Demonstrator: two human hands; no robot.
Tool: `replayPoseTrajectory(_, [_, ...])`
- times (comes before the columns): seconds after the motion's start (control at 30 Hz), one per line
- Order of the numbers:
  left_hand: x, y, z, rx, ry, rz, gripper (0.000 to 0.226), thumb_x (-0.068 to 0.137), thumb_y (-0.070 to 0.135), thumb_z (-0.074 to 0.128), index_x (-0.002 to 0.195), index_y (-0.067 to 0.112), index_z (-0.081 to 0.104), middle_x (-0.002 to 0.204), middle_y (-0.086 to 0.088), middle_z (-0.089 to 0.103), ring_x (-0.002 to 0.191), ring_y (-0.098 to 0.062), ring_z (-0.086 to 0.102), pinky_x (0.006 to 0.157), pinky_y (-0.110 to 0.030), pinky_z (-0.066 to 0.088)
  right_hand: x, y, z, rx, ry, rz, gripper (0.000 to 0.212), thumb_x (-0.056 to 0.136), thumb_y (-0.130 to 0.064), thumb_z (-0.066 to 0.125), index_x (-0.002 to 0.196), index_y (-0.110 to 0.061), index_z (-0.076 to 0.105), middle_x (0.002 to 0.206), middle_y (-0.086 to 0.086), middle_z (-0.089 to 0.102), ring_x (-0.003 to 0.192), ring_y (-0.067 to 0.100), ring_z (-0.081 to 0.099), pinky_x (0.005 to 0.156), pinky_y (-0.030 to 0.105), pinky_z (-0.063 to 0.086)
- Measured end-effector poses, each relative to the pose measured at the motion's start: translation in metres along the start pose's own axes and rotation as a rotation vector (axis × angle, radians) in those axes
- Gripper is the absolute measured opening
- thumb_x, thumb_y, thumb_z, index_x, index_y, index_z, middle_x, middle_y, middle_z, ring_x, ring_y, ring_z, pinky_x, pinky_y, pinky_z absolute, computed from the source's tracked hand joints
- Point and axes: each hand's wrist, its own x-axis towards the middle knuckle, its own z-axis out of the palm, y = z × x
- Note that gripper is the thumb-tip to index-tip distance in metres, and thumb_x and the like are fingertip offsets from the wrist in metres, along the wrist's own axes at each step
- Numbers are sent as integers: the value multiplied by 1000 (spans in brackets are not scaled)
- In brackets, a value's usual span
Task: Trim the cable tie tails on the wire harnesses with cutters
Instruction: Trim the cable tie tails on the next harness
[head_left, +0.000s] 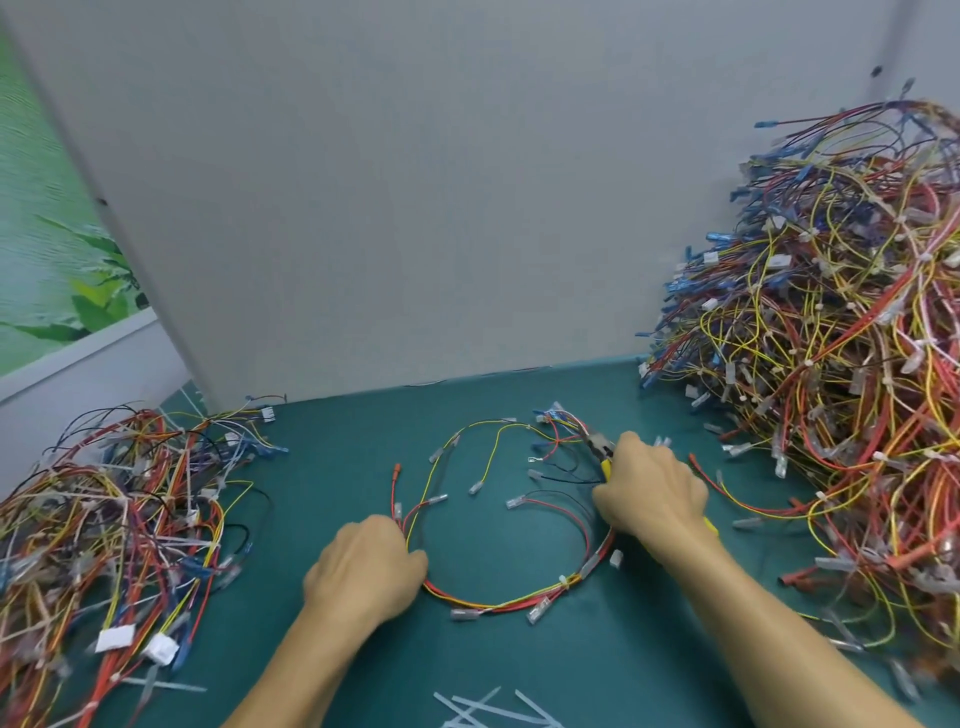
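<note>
A: Nearest us, a scatter of pale, translucent cut-off plastic tie strips (488, 706) lies on the teal tabletop (363, 447). So is the trimming under way?

B: I'd judge so, mid-run. The left hand (363, 566) has its fingers curled round the looped harness of red and yellow wires (498, 605), which lies in the middle of the tabletop between both hands. The right hand (649, 493) grips the yellow-handled cutters (601, 454), with the nose at the loop's far branch.

A: Are the blades biting a tie?

B: I cannot tell; it is too small to see.

A: What's left?

B: The small tangled heap of multicoloured harnesses on the left (104, 519) shows long pale tails at its near edge (probably untrimmed). The tall heap of wire harnesses on the right (831, 338) shows mostly short white tie heads, so it may be finished. That is a guess.

A: Any bins or trays?

B: None in view. The heaps and offcuts lie straight on the tabletop.
</note>
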Motion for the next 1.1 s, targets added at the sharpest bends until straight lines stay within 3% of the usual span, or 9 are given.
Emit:
replayPoseTrajectory(0.07, [0, 0, -2, 15, 28, 18, 29, 81, 29, 54, 61, 13, 41, 65, -1, 45, 68, -28, 49, 57, -29, 37, -2, -2, 1, -1, -16, -1, 18, 80, -18, 54, 91, -17, 40, 112, 12, 59, 107, 35, 57, 72, 32, 34])
replayPoseTrajectory(0.13, [5, -2, -5, -66, 65, 28, 20, 81, 23, 52, 66, 10, 50, 65, -5, 56, 65, -29, 56, 56, -30, 45, 0, -1, 1, 46, -44, 32, 15, 79, -17, 55, 90, -17, 45, 110, 12, 59, 106, 35, 57, 73, 31, 35])
replayPoseTrajectory(0.2, [11, -5, -8, -374, 86, 35, 11, 83, 15, 55, 78, 6, 56, 67, -10, 68, 61, -30, 65, 58, -34, 55, 6, 3, -4, 179, -46, 85, 13, 76, -16, 59, 88, -13, 54, 101, 11, 61, 96, 35, 58, 71, 31, 38])
replayPoseTrajectory(0.23, [13, -5, -10, -597, 66, 44, 6, 84, 9, 59, 82, 5, 56, 67, -12, 70, 54, -27, 66, 55, -35, 56, 11, 5, -7, 305, -38, 99, 11, 74, -15, 63, 84, -11, 59, 93, 12, 64, 89, 34, 58, 69, 30, 41])
replayPoseTrajectory(0.3, [15, -4, -18, -997, 23, 78, 17, 82, -3, 66, 90, 5, 53, 71, -13, 69, 47, -20, 62, 48, -32, 53, 17, 8, -16, 671, -36, 82, 10, 73, -9, 74, 80, -8, 66, 79, 12, 67, 74, 31, 61, 64, 31, 49])
replayPoseTrajectory(0.37, [16, -3, -27, -1218, 41, 136, 23, 82, -5, 68, 94, 8, 54, 76, -9, 71, 51, -16, 63, 49, -31, 51, 18, 10, -27, 1038, -50, 70, 13, 76, -2, 75, 86, -7, 68, 69, 7, 64, 59, 20, 58, 52, 26, 46])
replayPoseTrajectory(0.43, [19, -2, -37, -1337, 121, 191, 24, 83, -6, 65, 94, 13, 58, 79, -3, 73, 57, -11, 67, 55, -30, 50, 18, 12, -36, 1260, -89, 66, 15, 79, 1, 72, 88, -11, 67, 67, 2, 62, 53, 14, 54, 50, 27, 41])
replayPoseTrajectory(0.67, [33, 5, -49, -1590, 301, 260, 26, 88, -9, 56, 94, 15, 61, 77, 3, 73, 61, -10, 70, 52, -19, 54, 13, 10, -50, 1522, -195, -90, 26, 81, 7, 68, 98, -12, 64, 79, 3, 71, 61, 16, 63, 60, 32, 48])
replayPoseTrajectory(1.1, [45, 0, -43, -1644, 303, 279, 24, 90, -4, 56, 94, 19, 62, 80, 6, 74, 65, -11, 71, 53, -18, 55, 14, 9, -52, 1584, -179, -226, 33, 76, 10, 67, 99, -14, 63, 86, 7, 74, 67, 17, 67, 58, 27, 54])
